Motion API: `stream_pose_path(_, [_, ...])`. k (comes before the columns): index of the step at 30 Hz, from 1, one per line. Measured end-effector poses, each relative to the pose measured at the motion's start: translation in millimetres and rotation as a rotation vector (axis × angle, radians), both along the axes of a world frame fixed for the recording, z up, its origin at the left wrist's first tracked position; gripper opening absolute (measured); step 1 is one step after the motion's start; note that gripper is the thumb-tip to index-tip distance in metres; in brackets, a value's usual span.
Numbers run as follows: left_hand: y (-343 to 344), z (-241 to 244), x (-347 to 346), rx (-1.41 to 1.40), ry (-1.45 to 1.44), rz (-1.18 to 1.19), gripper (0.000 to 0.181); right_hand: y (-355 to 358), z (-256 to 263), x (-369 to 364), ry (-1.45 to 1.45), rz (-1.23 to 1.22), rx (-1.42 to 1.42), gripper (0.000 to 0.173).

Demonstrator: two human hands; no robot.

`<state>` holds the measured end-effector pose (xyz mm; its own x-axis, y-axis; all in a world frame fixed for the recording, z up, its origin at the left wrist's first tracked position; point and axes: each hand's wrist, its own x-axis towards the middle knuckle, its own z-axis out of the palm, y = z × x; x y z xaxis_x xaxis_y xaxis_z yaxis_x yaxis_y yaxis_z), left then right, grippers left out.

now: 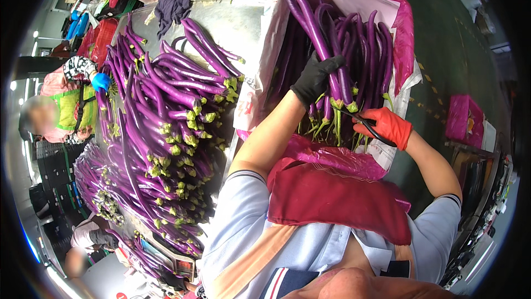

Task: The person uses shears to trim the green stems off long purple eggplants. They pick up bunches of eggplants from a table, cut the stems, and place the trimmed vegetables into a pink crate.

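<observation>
My left hand [317, 76], in a black glove, grips a few long purple eggplants [314, 35] over a crate lined with pink plastic film [404, 21] and paper. Their green stem ends point towards me. In a red-orange glove, my right hand [386, 127] holds black-handled scissors or clippers [371, 129], with the blades at the stem ends of the held eggplants. More eggplants [371, 62] lie side by side inside the crate beneath my hands, long green stems showing at the near end.
A large heap of eggplants [166, 87] covers much of the metal table [232, 13] at left, with a dark cloth [173, 9] at its far edge. Co-workers stand beyond it, one with a blue glove [101, 82]. A scale [184, 266] sits lower left; a pink-wrapped crate [464, 118] is at right.
</observation>
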<state>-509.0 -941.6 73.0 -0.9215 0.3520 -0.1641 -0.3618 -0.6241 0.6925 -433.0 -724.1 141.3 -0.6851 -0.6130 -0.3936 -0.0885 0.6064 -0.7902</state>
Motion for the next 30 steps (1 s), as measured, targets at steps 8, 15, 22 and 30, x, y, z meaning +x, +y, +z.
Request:
stream_pose_path(8, [5, -19, -2, -0.036, -0.113, 0.004, 0.013, 9, 6, 7, -0.116, -0.017, 0.081, 0.028])
stream_pose_path(15, [-3, -3, 0, 0.055, -0.111, -0.013, 0.014, 11, 21, -4, -0.501, -0.125, 0.213, 0.046])
stream_pose_path(22, [-2, 7, 1, 0.078, -0.018, 0.099, 0.029, 11, 11, -6, -0.372, -0.004, 0.125, 0.038])
stream_pose_path(30, [-7, 7, 0, -0.027, 0.025, 0.079, 0.022, 11, 0, -8, -0.487, 0.06, 0.094, 0.03])
